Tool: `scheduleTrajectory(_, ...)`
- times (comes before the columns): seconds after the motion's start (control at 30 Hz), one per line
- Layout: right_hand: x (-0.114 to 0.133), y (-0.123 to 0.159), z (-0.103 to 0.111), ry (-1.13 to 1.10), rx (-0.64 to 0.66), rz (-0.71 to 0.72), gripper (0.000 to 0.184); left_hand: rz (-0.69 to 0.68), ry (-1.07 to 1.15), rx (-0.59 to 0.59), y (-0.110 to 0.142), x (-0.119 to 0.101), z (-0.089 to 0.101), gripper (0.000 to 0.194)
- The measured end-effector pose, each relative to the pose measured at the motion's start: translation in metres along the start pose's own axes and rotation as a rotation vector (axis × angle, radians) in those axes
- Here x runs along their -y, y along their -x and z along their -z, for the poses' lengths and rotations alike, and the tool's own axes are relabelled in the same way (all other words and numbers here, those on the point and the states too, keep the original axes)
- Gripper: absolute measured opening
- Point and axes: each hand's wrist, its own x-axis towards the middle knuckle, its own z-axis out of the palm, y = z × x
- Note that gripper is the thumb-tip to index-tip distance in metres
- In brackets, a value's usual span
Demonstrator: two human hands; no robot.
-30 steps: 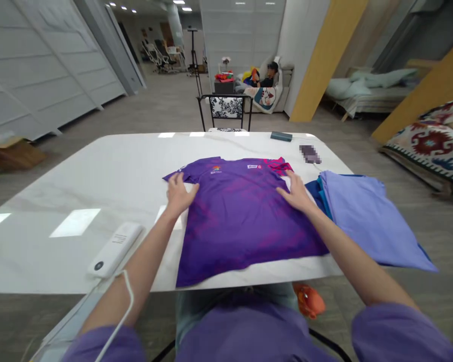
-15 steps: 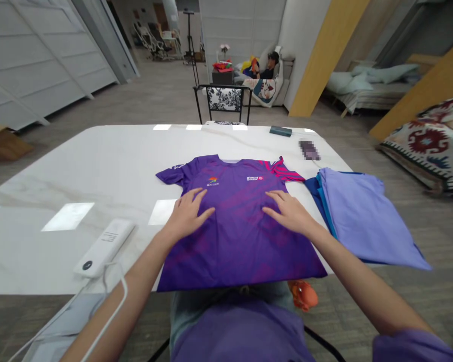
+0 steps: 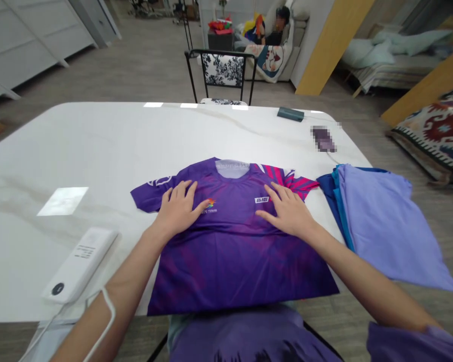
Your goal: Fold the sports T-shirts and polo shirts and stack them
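Observation:
A purple T-shirt (image 3: 226, 261) with pink stripes on one sleeve lies spread front side up, its collar away from me and its hem at the table's near edge. My left hand (image 3: 179, 208) rests flat on the chest beside a small colourful logo, fingers spread. On the other side of the chest, my right hand (image 3: 287, 208) also lies flat with fingers apart, partly covering the white "BIG" print. Fabric wrinkles run across the shirt between and below both hands.
Folded blue and lavender clothes (image 3: 388, 221) lie at the table's right edge. A white device (image 3: 81, 264) with a cable sits left on the white table (image 3: 109, 151). A dark phone (image 3: 323, 139) and a dark green case (image 3: 290, 114) are farther back. Beyond stand a chair (image 3: 223, 70) and a seated person (image 3: 277, 30).
Both hands have slid up the shirt toward the collar and shoulders, and wrinkles have formed across the chest. The collar opening shows more. The view has tilted down.

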Motion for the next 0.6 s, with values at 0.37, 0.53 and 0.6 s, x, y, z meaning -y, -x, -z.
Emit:
scheduleTrajectory(0.37,0.015,0.009,-0.001,0.047,0.077,0.057,0.113,-0.018,-0.029,0.085,0.034,-0.004,0.001,0.115)
scheduleTrajectory(0.53,0.008,0.004,-0.001,-0.032,0.066,0.038,0.104,0.046,-0.015,0.0,0.03,-0.008,-0.005,0.095)
scheduleTrajectory(0.6,-0.005,-0.035,-0.008,-0.051,0.076,0.025,0.103,0.07,-0.027,0.043,-0.012,-0.002,-0.007,0.099)
